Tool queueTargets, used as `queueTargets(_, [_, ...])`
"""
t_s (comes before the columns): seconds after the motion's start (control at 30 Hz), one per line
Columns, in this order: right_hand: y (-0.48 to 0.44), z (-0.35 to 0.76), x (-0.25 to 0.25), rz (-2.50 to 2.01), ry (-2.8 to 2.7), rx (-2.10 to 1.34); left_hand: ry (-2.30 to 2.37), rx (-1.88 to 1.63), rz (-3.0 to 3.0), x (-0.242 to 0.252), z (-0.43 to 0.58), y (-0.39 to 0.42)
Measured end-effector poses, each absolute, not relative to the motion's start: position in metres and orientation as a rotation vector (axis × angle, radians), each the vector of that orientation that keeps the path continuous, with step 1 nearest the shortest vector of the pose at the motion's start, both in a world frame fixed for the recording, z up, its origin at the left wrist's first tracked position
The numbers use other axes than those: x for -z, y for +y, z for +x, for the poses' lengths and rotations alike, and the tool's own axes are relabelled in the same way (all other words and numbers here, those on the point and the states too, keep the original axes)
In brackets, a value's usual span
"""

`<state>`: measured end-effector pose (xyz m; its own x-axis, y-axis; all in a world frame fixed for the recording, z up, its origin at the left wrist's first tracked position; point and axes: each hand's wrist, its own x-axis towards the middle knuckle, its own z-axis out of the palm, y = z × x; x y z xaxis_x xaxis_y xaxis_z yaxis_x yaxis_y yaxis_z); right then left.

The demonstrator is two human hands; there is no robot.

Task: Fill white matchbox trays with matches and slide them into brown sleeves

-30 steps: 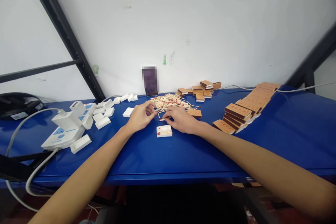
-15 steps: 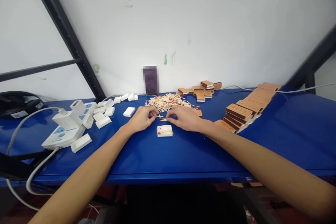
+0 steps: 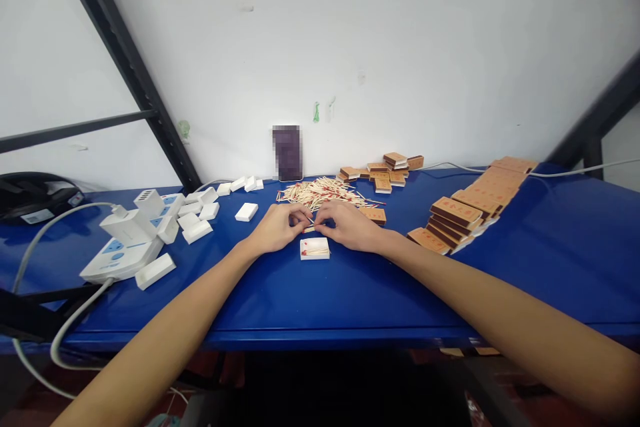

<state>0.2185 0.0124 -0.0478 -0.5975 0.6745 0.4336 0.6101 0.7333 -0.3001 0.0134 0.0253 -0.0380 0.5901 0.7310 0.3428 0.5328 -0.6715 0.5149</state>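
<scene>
My left hand (image 3: 277, 228) and my right hand (image 3: 349, 225) meet over the blue table (image 3: 320, 293), fingertips pinched together on a few matches just behind a small white matchbox tray (image 3: 315, 248) that holds some matches. A loose pile of red-tipped matches (image 3: 323, 192) lies right behind the hands. A brown matchbox sleeve (image 3: 374, 215) rests beside my right hand.
Several empty white trays (image 3: 200, 213) and a white power strip (image 3: 125, 250) with a cable sit at the left. Brown matchboxes are stacked at the back (image 3: 387, 170) and in a long row at the right (image 3: 470, 203). A dark object (image 3: 287, 153) leans on the wall.
Both hands have drawn closer together and now pinch matches between their fingertips just above the white tray; the few matches that lay on the table between them are now hidden.
</scene>
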Motion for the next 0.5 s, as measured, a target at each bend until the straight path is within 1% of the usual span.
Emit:
queueTargets(0.13, [0.010,0.218,0.043,-1.022,-2.401,-0.209,1.087,-0.750,2.671,0.040,0.006,0.030])
queueTargets(0.23, [0.010,0.218,0.043,-1.021,-2.385,-0.213,1.102,-0.597,2.829,0.039,0.001,0.031])
queueTargets(0.33, [0.010,0.219,0.045,-1.008,-2.374,-0.206,1.119,-0.431,2.856,0.036,0.001,0.027])
queueTargets(0.5, [0.010,0.221,0.047,-0.933,-2.411,-0.196,1.140,-0.326,2.901,0.031,0.003,0.021])
